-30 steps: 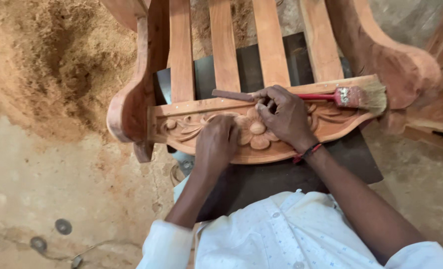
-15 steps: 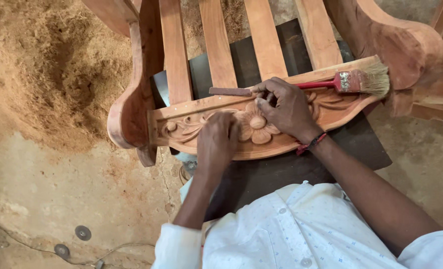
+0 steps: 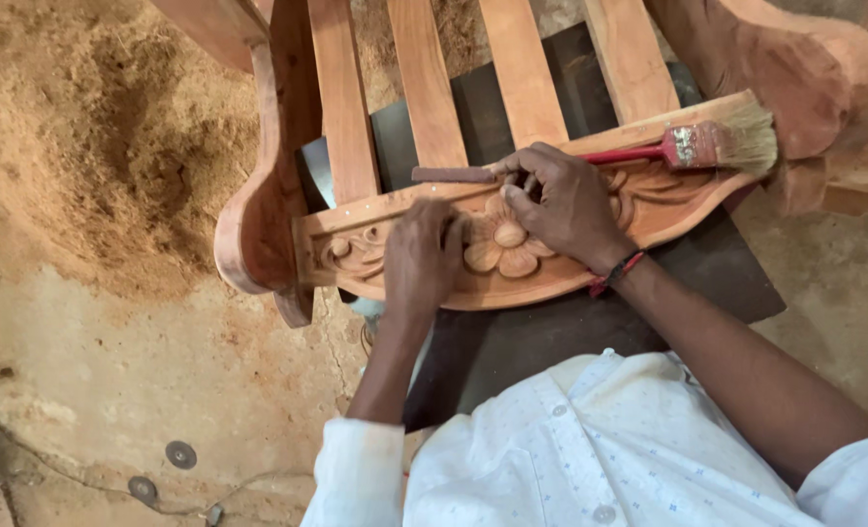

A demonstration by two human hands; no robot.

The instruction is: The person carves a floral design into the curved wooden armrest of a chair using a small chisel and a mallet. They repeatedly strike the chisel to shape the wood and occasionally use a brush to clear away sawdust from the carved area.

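- The left hand [image 3: 422, 256] lies palm-down on the carved rail [image 3: 356, 244], fingers curled over the leaf carving just left of the flower [image 3: 500, 244]; it presses flat and grips nothing.
- The right hand [image 3: 566, 203] is closed narrow around a dark chisel [image 3: 452, 175], whose handle sticks out to the left along the rail's top edge. The fingertips pinch it just above the flower — the cutting end is hidden under the fingers.
- A red band [image 3: 615, 274] circles the right wrist.
- The rail is the front piece of a wooden chair [image 3: 258, 224] lying tipped over, its slats [image 3: 432, 88] running up and away from the person.
- A brush [image 3: 712, 144] with a red handle and pale bristles rests on the rail's top edge, just right of the right hand, its handle end behind the knuckles.
- A dark board [image 3: 707, 283] lies under the chair and reaches toward the person's white shirt [image 3: 590, 449].
- Left of the chair a sawdust heap [image 3: 92, 127] covers the floor, well apart from the hands.
- Near the lower left corner, round metal discs [image 3: 180, 454] and a thin cord [image 3: 24, 439] lie on the bare floor.
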